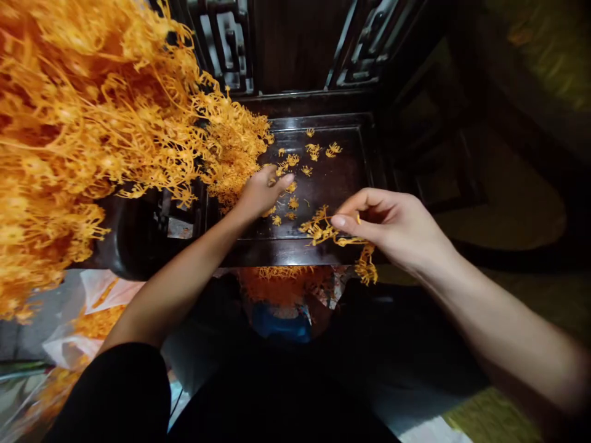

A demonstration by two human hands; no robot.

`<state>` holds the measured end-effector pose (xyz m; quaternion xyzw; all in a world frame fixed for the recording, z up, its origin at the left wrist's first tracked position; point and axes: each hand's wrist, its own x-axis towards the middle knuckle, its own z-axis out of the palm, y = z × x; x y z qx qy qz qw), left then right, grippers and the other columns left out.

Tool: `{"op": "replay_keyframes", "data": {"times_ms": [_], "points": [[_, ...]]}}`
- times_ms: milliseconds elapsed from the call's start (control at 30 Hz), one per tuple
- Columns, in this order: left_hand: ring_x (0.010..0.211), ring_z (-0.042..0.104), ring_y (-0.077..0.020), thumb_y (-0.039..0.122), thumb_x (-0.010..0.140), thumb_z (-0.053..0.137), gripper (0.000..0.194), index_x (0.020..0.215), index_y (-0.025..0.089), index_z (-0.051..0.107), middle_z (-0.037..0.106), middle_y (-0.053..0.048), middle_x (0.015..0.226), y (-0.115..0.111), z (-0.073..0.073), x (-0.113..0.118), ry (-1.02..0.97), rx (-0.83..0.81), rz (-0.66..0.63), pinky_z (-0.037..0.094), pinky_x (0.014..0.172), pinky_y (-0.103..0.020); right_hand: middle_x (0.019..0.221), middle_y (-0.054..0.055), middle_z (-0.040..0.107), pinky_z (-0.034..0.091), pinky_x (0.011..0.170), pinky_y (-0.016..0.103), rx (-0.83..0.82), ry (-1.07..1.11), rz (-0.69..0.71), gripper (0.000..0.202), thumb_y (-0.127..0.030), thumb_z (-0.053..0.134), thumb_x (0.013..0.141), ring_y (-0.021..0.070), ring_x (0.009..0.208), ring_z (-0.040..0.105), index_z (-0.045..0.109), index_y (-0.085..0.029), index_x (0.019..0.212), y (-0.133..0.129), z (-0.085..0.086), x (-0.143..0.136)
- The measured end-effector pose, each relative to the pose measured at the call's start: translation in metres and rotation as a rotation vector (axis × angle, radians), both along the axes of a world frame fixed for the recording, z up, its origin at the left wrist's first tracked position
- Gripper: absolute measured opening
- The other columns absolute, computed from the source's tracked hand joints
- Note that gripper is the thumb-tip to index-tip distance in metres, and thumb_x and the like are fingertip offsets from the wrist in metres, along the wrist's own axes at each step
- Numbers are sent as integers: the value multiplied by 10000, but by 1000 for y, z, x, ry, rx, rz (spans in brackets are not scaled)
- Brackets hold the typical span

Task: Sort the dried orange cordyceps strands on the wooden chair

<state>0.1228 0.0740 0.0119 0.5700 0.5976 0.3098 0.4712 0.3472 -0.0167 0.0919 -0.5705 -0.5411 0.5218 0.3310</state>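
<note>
My right hand (388, 224) pinches a bunch of orange stringy strands (323, 226) with curled, flower-like tips between thumb and forefinger, held over the front edge of a dark wooden seat (341, 184). Part of the bunch dangles below my fingers. My left hand (264, 192) is over the seat beside a big heap of the same orange strands (235, 144). Its thumb and forefinger are apart, and its other fingers are partly hidden. Small loose orange tips (292, 160) lie scattered on the seat around and beyond it.
Much larger orange masses (92, 117) rise at the left over the chair's armrest (127, 240). A carved backrest (290, 46) stands behind the seat. Below the seat, more orange strands (284, 286) sit above something blue (281, 323). Plastic bags (108, 289) with orange contents lie at lower left.
</note>
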Motion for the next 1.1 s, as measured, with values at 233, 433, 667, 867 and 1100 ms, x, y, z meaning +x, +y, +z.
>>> {"op": "replay_keyframes", "data": {"times_ms": [233, 433, 667, 867, 1100], "points": [[842, 701, -168, 270, 783, 789, 201, 947, 163, 744, 764, -74, 934, -82, 52, 7, -345, -142, -623, 546, 749, -289, 838, 52, 707, 446, 601, 303, 147, -22, 27, 343, -513, 822, 798, 169, 681, 591, 755, -237, 991, -38, -1, -15], [869, 674, -173, 275, 779, 774, 176, 930, 192, 741, 756, -41, 923, -117, 38, -4, -114, 301, -401, 514, 842, -315, 752, 40, 710, 387, 572, 304, 264, -315, 165, 370, -581, 725, 853, 159, 610, 545, 790, -220, 896, -54, -8, -18], [767, 590, -147, 409, 993, 535, 297, 856, 197, 691, 685, -29, 827, -134, 2, -8, -60, 339, -322, 463, 739, -282, 513, -17, 477, 249, 472, 280, 199, -330, 208, 573, -743, 717, 776, 102, 471, 366, 655, -189, 644, -61, -39, -16], [648, 496, -125, 464, 993, 551, 390, 721, 199, 636, 553, -2, 683, -110, -1, -9, -59, 298, -431, 405, 640, -280, 534, -13, 472, 244, 485, 284, 203, -172, 10, 514, -665, 778, 757, 104, 491, 375, 642, -186, 630, -64, -53, -16], [463, 319, -85, 653, 981, 503, 510, 807, 210, 686, 390, 29, 570, -81, -20, -43, -259, 136, 99, 299, 470, -255, 515, -10, 473, 230, 474, 304, 195, 144, -389, 375, -498, 896, 610, 114, 467, 367, 654, -212, 593, -47, -69, 21]]}}
